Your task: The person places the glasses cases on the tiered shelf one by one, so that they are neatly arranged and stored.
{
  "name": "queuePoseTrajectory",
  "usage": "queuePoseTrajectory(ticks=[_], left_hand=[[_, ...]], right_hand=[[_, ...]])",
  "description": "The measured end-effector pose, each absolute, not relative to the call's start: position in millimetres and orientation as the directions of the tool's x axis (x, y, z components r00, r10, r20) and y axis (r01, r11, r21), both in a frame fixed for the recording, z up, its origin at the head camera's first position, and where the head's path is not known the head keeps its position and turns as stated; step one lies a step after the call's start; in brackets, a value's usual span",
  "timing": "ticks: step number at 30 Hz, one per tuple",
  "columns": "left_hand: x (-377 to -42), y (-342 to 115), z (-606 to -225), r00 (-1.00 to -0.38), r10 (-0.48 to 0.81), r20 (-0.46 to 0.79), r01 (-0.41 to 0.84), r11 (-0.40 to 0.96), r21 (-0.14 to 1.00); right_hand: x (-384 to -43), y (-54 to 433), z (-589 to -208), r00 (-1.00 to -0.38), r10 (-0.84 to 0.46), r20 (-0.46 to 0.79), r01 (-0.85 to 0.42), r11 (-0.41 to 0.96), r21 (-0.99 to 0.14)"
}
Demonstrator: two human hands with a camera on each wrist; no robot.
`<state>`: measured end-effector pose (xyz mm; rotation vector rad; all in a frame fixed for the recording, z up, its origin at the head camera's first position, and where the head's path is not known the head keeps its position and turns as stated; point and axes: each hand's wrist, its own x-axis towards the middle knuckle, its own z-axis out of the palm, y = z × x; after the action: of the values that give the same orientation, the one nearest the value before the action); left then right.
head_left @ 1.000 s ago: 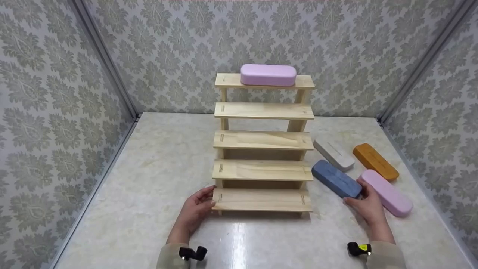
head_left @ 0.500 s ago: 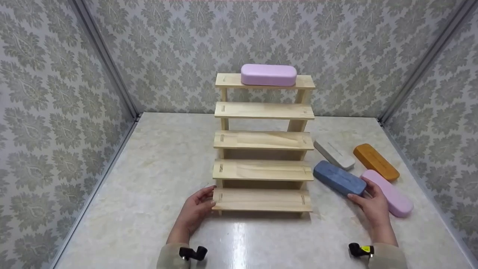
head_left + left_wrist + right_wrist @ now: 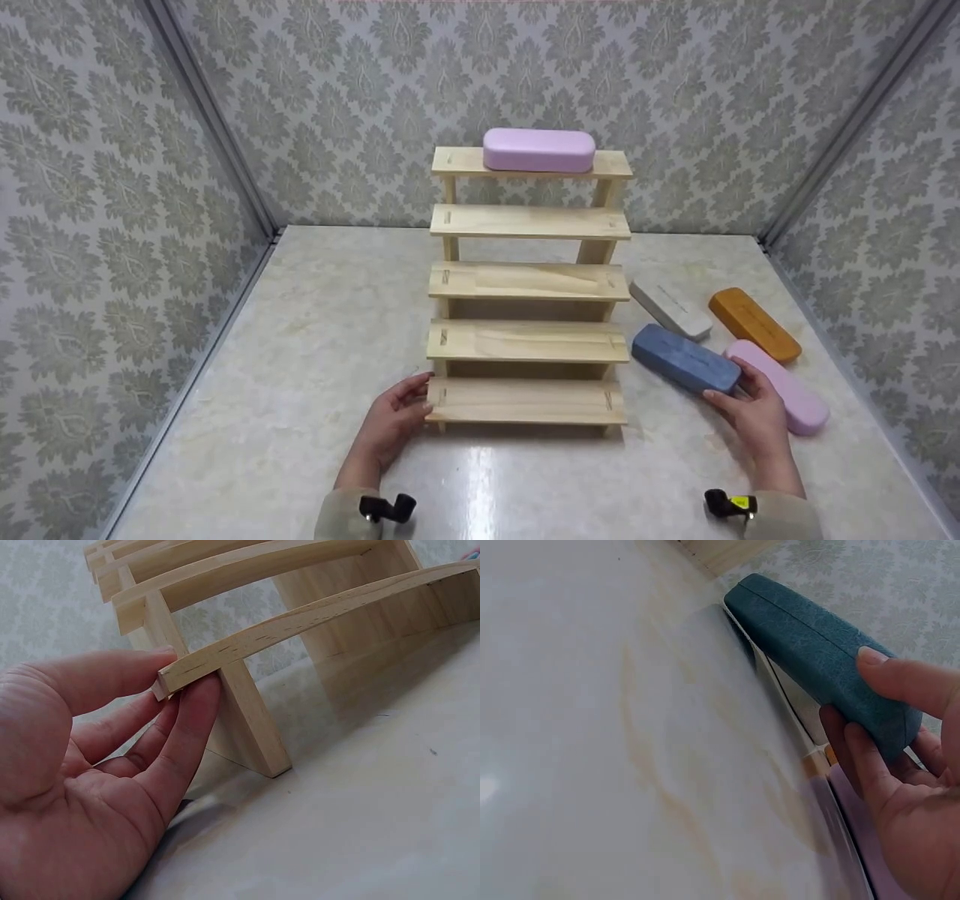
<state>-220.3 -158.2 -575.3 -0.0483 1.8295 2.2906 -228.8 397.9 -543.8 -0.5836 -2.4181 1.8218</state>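
Observation:
A stepped wooden display rack (image 3: pixel 529 341) stands on the table. My left hand (image 3: pixel 390 420) pinches the left end of its lowest board; the left wrist view shows the thumb above the board (image 3: pixel 247 637) and fingers beneath. To the rack's right, my right hand (image 3: pixel 759 416) grips the near end of a blue glasses case (image 3: pixel 684 358). In the right wrist view, the thumb lies on one side of that case (image 3: pixel 810 637) and fingers on the other, and it appears lifted off the table. A pink glasses case (image 3: pixel 538 151) rests on the top board.
Behind the blue case lies a white glasses case (image 3: pixel 670 311). An orange glasses case (image 3: pixel 754 325) is farther right, with another pink glasses case (image 3: pixel 799 401) partly behind my right hand. Patterned walls (image 3: pixel 540 67) enclose the table (image 3: pixel 300 337) at the back and sides.
My right hand has shifted slightly right and toward me with the blue glasses case, which has risen a little off the table. The left hand and rack have stayed put.

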Motion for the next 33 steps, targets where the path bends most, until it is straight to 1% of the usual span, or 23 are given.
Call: queuePoseTrajectory(ticks=[7,11,16,24,28,33], left_hand=[[-220.7,-158.1,-576.5,-0.978,0.151,-0.142,-0.173,-0.217,0.961],[-221.1,-158.1,-577.1,-0.978,0.147,-0.147,-0.177,-0.216,0.960],[-221.3,-158.5,-577.5,-0.979,0.150,-0.138,-0.166,-0.198,0.966],[-222.1,-158.6,-577.1,-0.980,0.146,-0.138,-0.164,-0.181,0.970],[-222.0,-158.5,-577.2,-0.979,0.144,-0.143,-0.167,-0.178,0.970],[-220.9,-158.0,-576.8,-0.979,0.145,-0.144,-0.173,-0.214,0.961]], right_hand=[[-225.4,400.6,-536.6,-0.925,0.337,-0.175,0.223,0.107,-0.969],[-224.2,401.9,-529.7,-0.923,0.348,-0.165,0.220,0.126,-0.967],[-222.8,403.0,-520.1,-0.930,0.336,-0.150,0.189,0.088,-0.978],[-221.5,400.9,-506.4,-0.923,0.352,-0.156,0.184,0.049,-0.982],[-221.2,399.4,-499.0,-0.923,0.363,-0.129,0.134,-0.011,-0.991],[-219.8,398.2,-489.9,-0.942,0.332,-0.055,0.019,-0.109,-0.994]])
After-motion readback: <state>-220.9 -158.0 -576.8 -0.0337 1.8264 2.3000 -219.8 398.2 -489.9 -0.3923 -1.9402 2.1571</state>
